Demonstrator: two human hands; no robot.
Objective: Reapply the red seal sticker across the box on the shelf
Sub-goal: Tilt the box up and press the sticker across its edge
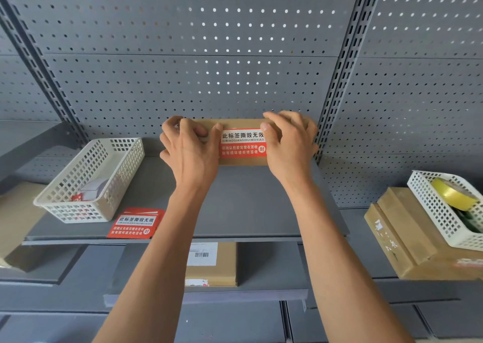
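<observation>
A brown cardboard box [241,161] stands at the back of the grey shelf [248,206], against the pegboard. A red and white seal sticker [243,144] lies across its front face and runs up to the top edge. My left hand [187,146] grips the box's left end, thumb beside the sticker's left edge. My right hand [290,144] clasps the right end, thumb at the sticker's top right corner. Both ends of the box are hidden under my hands.
A stack of spare red seal stickers [136,223] lies near the shelf's front edge, next to a white mesh basket [91,180]. At right, another white basket [444,212] with yellow tape rests on cardboard boxes [402,235]. A labelled box [211,264] sits on the lower shelf.
</observation>
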